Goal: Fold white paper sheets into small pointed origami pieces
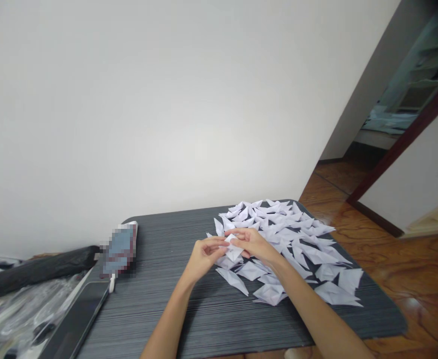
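Note:
Between my two hands is a small piece of folded white paper, roughly diamond-shaped and creased. My left hand pinches its left side with thumb and fingers. On the other side my right hand grips the paper, thumb on top and fingers behind. Many white folded-paper pieces with pointed ends lie spread over the right half of the table, around and under my right forearm. One pointed folded piece lies just below my hands.
The dark wood-grain table stands against a white wall. At its left edge lie a phone-like device, a blurred-out item and a white plug. Further left are a black roll and clear plastic wrapping.

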The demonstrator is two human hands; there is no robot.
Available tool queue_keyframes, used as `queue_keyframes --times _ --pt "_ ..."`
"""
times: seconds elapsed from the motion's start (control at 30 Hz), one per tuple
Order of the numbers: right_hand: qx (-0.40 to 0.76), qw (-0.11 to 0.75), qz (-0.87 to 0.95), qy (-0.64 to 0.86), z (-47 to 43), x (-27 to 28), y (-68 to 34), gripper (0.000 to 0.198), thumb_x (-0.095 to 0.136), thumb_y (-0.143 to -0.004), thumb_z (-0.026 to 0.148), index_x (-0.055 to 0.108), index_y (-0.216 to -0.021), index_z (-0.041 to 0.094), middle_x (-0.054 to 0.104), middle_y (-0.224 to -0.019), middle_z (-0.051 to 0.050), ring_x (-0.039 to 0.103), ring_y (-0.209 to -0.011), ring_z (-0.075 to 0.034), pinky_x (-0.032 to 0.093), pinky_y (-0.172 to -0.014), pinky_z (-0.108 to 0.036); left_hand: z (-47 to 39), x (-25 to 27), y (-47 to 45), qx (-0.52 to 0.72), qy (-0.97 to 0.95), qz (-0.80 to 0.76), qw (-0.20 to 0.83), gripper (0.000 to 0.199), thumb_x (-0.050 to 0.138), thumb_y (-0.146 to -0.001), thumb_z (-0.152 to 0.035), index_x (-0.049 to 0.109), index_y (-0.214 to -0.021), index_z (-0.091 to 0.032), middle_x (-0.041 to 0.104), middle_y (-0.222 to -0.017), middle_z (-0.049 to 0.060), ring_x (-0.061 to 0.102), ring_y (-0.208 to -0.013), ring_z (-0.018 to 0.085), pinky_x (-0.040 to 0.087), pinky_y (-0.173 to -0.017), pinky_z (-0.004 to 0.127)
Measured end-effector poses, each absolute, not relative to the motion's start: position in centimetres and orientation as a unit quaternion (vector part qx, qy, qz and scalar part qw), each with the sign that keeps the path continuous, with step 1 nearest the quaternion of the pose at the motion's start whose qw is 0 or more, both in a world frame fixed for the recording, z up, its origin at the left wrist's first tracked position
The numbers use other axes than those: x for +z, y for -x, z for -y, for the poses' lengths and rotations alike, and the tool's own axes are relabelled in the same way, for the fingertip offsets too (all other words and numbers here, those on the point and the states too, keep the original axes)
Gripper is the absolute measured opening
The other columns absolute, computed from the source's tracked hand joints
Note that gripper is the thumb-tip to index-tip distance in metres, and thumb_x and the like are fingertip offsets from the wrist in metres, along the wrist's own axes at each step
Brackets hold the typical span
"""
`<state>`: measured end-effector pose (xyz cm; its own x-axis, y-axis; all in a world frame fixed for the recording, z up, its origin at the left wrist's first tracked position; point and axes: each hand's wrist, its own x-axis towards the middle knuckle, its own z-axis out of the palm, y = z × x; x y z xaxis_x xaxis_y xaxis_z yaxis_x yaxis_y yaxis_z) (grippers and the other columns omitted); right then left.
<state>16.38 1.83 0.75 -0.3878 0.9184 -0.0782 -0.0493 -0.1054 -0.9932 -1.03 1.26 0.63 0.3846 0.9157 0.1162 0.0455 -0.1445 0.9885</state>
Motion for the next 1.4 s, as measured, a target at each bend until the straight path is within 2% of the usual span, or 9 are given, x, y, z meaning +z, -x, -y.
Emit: queue_keyframes --times 0.1,0.2,0.33,0.43,0.57,0.67,0.9,1.2,1.4 --pt "0.609 0.397 0.585 0.359 -1.8 0.7 -16.5 0.041 0.054 -0.076 0.038 0.052 -0.110 0.015 0.052 -0.055 0.003 0.043 -0.040 -0.006 0.032 -0.040 -0.018 -1.5 0.5 1.0 0.450 -0.649 -0.411 0.455 0.019 0.060 -0.071 -0.027 0.070 -0.077 -0.013 0.066 -0.089 0.011 0.060 -0.084 0.020 0.047 -0.073 0.028" --pt "0.581 0.424 0.618 0.318 -1.8 0.6 -16.4 0.038 0.064 -0.069 0.031 0.054 -0.104 0.020 0.057 -0.082 -0.001 0.054 -0.063 -0.010 0.043 -0.057 -0.022 -1.5 0.3 0.9 0.491 -0.642 -0.431 0.400 0.018 0.060 -0.072 -0.028 0.070 -0.075 -0.014 0.068 -0.086 0.010 0.061 -0.081 0.019 0.047 -0.074 0.028" --pt "0.472 0.487 0.652 0.339 -1.8 0.3 -15.9 0.015 0.064 -0.069 0.025 0.061 -0.083 0.019 0.056 -0.090 -0.003 0.054 -0.084 -0.015 0.044 -0.074 -0.027 -1.3 -0.1 0.6 0.523 -0.638 -0.437 0.358 0.016 0.061 -0.071 -0.028 0.070 -0.072 -0.015 0.068 -0.083 0.008 0.063 -0.076 0.017 0.049 -0.069 0.026" --pt "0.427 0.508 0.654 0.363 -1.7 0.0 -15.6 0.009 0.064 -0.070 0.025 0.064 -0.077 0.019 0.055 -0.096 -0.006 0.053 -0.093 -0.019 0.043 -0.078 -0.030 -1.1 -0.4 0.3 0.540 -0.646 -0.431 0.325 0.015 0.061 -0.071 -0.027 0.070 -0.071 -0.016 0.069 -0.081 0.007 0.062 -0.077 0.017 0.049 -0.070 0.026" --pt "0.411 0.528 0.643 0.373 -1.7 0.1 -15.5 0.008 0.064 -0.070 0.026 0.064 -0.068 0.018 0.055 -0.100 -0.008 0.053 -0.094 -0.020 0.041 -0.082 -0.033 -0.8 -0.1 0.1 0.545 -0.640 -0.424 0.337 0.013 0.062 -0.070 -0.025 0.070 -0.077 -0.018 0.068 -0.088 0.007 0.062 -0.081 0.018 0.051 -0.071 0.027" --pt "0.424 0.542 0.623 0.371 -1.6 0.4 -15.6 0.015 0.063 -0.071 0.030 0.060 -0.063 0.018 0.058 -0.095 -0.007 0.054 -0.092 -0.020 0.040 -0.084 -0.033 -0.6 0.2 0.0 0.538 -0.636 -0.414 0.367 0.015 0.065 -0.067 -0.025 0.070 -0.079 -0.018 0.068 -0.090 0.007 0.063 -0.082 0.020 0.052 -0.071 0.029" --pt "0.491 0.562 0.548 0.376 -1.4 0.5 -14.9 0.028 0.063 -0.068 0.036 0.047 -0.055 0.017 0.057 -0.085 -0.006 0.054 -0.079 -0.017 0.042 -0.074 -0.030 -0.3 0.1 -0.2 0.532 -0.586 -0.441 0.423 0.018 0.063 -0.069 -0.027 0.067 -0.079 -0.013 0.069 -0.082 0.009 0.065 -0.075 0.019 0.051 -0.070 0.028" --pt "0.500 0.571 0.511 0.403 -1.6 0.0 -14.7 0.030 0.068 -0.062 0.034 0.042 -0.058 0.018 0.055 -0.080 -0.002 0.053 -0.077 -0.015 0.041 -0.071 -0.028 -0.3 -0.2 -0.5 0.552 -0.554 -0.414 0.466 0.020 0.062 -0.069 -0.029 0.054 -0.078 -0.013 0.064 -0.077 0.006 0.062 -0.071 0.014 0.050 -0.064 0.022" --pt "0.504 0.557 0.518 0.410 -1.8 0.1 -14.9 0.032 0.069 -0.060 0.034 0.042 -0.059 0.019 0.054 -0.079 -0.002 0.052 -0.079 -0.016 0.040 -0.071 -0.027 -0.3 0.2 -0.7 0.538 -0.567 -0.403 0.477 0.019 0.063 -0.068 -0.029 0.054 -0.076 -0.013 0.060 -0.073 0.003 0.060 -0.062 0.011 0.052 -0.060 0.022"
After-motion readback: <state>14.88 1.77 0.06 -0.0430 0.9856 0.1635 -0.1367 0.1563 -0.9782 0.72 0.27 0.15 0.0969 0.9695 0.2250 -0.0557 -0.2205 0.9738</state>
